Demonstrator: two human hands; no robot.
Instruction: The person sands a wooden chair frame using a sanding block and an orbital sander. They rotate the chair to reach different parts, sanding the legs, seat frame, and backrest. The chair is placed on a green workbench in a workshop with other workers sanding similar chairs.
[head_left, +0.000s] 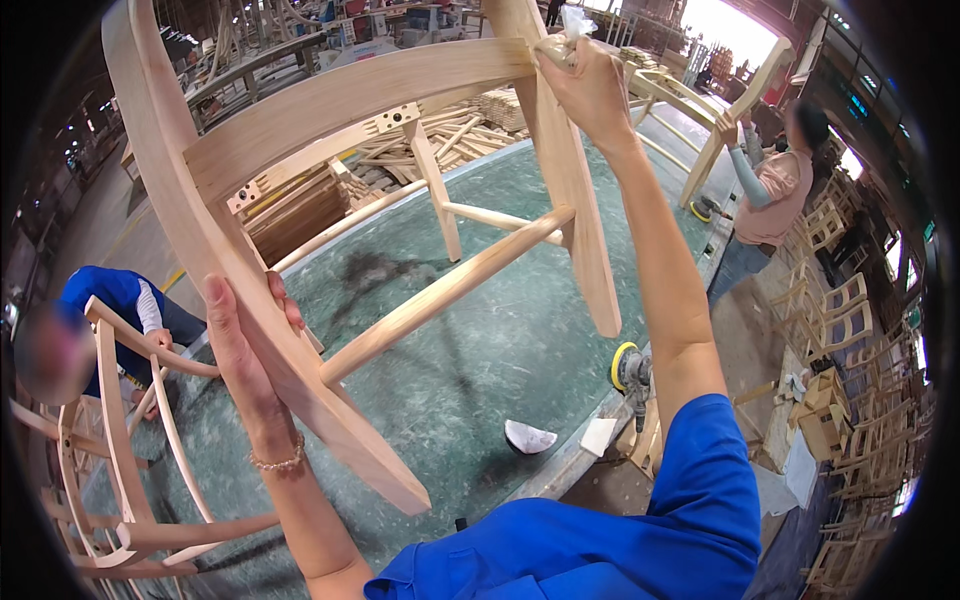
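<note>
An unfinished wooden chair frame is tilted up before me above a green worktable. My left hand grips one of its legs, with the thumb on the near side and the fingertips showing beyond the wood. A round stretcher joins this leg to the opposite one. At the upper right, my right hand is closed on a crumpled, whitish wrap, close to where the cross rail meets the upright. The wrap's contents are hard to make out. Metal corner brackets with dark holes show on the frame.
A sander with a yellow pad lies at the table's right edge, near a white-faced pad. Another sander lies farther off. Co-workers handle chair frames at left and far right. Wood pieces are piled beyond.
</note>
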